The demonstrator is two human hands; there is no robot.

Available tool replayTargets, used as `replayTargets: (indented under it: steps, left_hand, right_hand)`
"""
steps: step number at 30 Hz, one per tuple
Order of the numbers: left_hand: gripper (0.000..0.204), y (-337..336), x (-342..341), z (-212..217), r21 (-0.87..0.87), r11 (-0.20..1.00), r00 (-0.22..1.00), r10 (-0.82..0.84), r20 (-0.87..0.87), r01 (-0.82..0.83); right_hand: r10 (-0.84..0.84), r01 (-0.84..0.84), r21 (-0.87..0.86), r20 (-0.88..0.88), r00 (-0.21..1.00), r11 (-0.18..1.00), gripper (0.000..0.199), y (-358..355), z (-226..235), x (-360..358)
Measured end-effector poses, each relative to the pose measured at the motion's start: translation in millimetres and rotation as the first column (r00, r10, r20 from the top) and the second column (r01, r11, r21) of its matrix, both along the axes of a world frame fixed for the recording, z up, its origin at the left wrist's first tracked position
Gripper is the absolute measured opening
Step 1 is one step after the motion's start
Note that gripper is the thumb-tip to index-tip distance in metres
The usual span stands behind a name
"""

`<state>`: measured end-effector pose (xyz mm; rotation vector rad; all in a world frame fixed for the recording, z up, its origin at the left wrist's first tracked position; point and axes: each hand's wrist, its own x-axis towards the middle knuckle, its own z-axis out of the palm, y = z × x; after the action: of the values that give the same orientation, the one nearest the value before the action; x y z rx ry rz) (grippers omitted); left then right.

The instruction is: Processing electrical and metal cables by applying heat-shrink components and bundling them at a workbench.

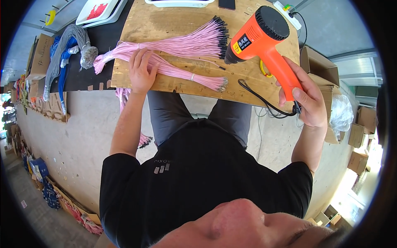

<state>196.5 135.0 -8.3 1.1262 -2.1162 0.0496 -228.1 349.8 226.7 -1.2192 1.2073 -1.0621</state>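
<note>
In my right hand [308,97] is an orange heat gun [285,74], gripped by its handle. Its dark nozzle points down and left, close to the black tips of a fanned bundle of pink wires [186,41]. My left hand [142,71] lies over the pink wires near their tied left part, fingers slightly spread and thumb apart. A second pink wire bundle [178,73], banded near its right end, runs along the table's near side, and its tips look bare or pale. One loose pink wire with a black tip lies between the two bundles.
The wooden table [165,20] carries a yellow ring [264,68] behind the gun's handle. The gun's black cord [264,103] loops at the near right edge. Grey and blue cable bundles [68,45] lie on the dark left table. Cardboard boxes [318,64] stand right.
</note>
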Motion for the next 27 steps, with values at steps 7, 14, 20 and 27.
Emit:
replayTargets:
  steps: [7, 14, 20, 27]
  left_hand:
    - [0.016, 8.4, -32.7, 20.4, 0.088, 0.894, 0.898, -0.441, -0.011, 0.44]
    - [0.022, -4.5, -99.1, 21.6, 0.257, 0.726, 0.732, -0.675, 0.093, 0.638]
    - [0.04, -13.9, -127.6, 11.2, 0.192, 0.812, 0.797, -0.58, 0.167, 0.551]
    - [0.043, -4.1, -123.8, 18.8, 0.19, 0.812, 0.802, -0.579, 0.146, 0.552]
  right_hand:
    - [0.071, -0.069, 0.062, -0.019, 0.997, 0.996, 0.08, 3.1, 3.6, 2.9]
    - [0.069, -0.068, 0.062, -0.014, 0.997, 0.996, 0.084, 6.6, 4.3, 5.4]
    - [0.031, -0.029, 0.049, -0.045, 0.999, 0.998, 0.085, 9.9, 1.0, -0.8]
    - [0.003, -0.002, 0.038, -0.033, 0.999, 0.999, 0.084, 7.6, -2.2, -0.1]
